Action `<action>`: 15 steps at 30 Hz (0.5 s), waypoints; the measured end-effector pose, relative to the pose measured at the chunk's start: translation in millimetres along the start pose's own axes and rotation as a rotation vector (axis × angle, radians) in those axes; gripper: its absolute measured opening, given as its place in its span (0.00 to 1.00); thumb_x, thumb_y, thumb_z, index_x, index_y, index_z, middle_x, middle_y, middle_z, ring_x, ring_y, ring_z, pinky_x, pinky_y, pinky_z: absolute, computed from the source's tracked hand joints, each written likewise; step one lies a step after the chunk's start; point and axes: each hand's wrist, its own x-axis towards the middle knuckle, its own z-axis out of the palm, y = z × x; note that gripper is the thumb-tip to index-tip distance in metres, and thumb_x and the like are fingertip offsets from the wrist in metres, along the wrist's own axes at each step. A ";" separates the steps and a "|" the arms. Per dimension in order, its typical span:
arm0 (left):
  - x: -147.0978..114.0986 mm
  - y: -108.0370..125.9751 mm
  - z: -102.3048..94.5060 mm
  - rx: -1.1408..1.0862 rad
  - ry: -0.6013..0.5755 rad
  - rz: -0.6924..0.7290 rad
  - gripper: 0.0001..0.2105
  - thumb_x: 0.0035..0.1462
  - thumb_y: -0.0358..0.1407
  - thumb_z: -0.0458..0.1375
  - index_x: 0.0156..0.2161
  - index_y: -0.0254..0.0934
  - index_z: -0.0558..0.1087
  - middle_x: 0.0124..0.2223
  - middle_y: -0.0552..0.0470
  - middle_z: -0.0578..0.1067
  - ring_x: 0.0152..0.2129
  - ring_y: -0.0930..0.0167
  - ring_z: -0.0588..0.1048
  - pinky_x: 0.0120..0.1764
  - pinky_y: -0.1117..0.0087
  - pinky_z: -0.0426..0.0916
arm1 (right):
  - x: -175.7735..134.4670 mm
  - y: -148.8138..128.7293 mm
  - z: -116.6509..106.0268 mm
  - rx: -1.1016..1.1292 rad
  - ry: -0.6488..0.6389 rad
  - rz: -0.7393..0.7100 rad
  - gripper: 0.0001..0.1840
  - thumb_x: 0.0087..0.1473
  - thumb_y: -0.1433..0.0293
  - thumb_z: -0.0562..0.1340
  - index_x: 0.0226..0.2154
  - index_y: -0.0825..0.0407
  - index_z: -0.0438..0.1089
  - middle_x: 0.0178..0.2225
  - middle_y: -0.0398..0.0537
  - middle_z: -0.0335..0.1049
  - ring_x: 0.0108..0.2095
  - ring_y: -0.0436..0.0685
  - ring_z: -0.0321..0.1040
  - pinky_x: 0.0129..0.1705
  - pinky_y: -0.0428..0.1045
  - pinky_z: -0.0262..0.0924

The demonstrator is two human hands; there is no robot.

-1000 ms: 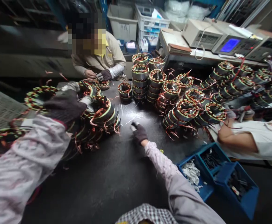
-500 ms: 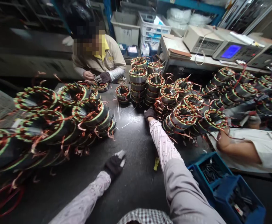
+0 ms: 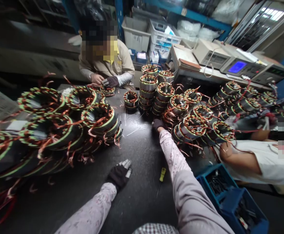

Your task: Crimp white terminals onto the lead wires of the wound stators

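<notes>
My left hand, in a dark glove with pale fingertips, lies on the black tabletop with its fingers stretched out and nothing in them. Reaching forward, my right hand is at the near left side of a stator stack with copper windings. Its dark glove is against loose copper wires; the fingers are hidden, so their grip does not show. A tilted stator is just right of that hand. Between my forearms lies a screwdriver with a yellow handle.
Stacked stators fill the left side. Thin white strips lie mid-table. Across the table a person handles a stator; another person's arm is at right. Blue bins stand near right, instruments behind.
The whole view has shifted slightly. My right hand stays by the same stack, and my left hand still lies on the table with its fingers a little more spread.
</notes>
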 end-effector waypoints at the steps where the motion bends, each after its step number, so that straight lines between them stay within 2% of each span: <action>1: 0.0 0.5 -0.4 0.010 -0.002 0.003 0.25 0.68 0.39 0.51 0.64 0.37 0.78 0.66 0.40 0.75 0.63 0.52 0.75 0.68 0.51 0.67 | -4.2 0.0 0.7 0.002 -0.006 -0.010 0.15 0.67 0.74 0.62 0.51 0.55 0.82 0.55 0.65 0.79 0.57 0.65 0.76 0.60 0.55 0.67; 6: 0.8 3.8 -3.3 0.058 -0.013 0.011 0.26 0.69 0.40 0.49 0.66 0.34 0.76 0.67 0.38 0.74 0.64 0.52 0.74 0.67 0.52 0.67 | -31.3 -1.2 15.5 0.012 -0.048 -0.048 0.17 0.69 0.73 0.61 0.54 0.61 0.78 0.58 0.64 0.77 0.56 0.59 0.75 0.57 0.49 0.65; 8: 0.8 4.9 -5.6 0.053 -0.025 0.005 0.27 0.69 0.40 0.50 0.66 0.34 0.75 0.68 0.39 0.73 0.64 0.52 0.73 0.68 0.53 0.66 | -45.5 -2.5 24.2 0.014 -0.072 -0.057 0.17 0.69 0.72 0.61 0.55 0.61 0.77 0.59 0.64 0.76 0.56 0.57 0.75 0.56 0.49 0.65; 13: 0.0 6.4 -14.1 -0.008 -0.082 0.009 0.30 0.68 0.45 0.50 0.67 0.30 0.73 0.68 0.34 0.72 0.66 0.51 0.71 0.70 0.52 0.63 | -94.4 -7.7 44.3 0.053 -0.149 -0.070 0.13 0.70 0.63 0.65 0.47 0.55 0.79 0.50 0.53 0.81 0.51 0.59 0.78 0.57 0.57 0.71; 15: 4.2 9.8 -20.3 -0.049 -0.060 -0.035 0.31 0.66 0.46 0.51 0.68 0.31 0.72 0.68 0.35 0.73 0.66 0.51 0.71 0.70 0.53 0.63 | -121.3 -11.5 52.0 0.111 -0.144 -0.106 0.14 0.69 0.60 0.66 0.46 0.54 0.78 0.48 0.51 0.80 0.50 0.59 0.78 0.57 0.59 0.72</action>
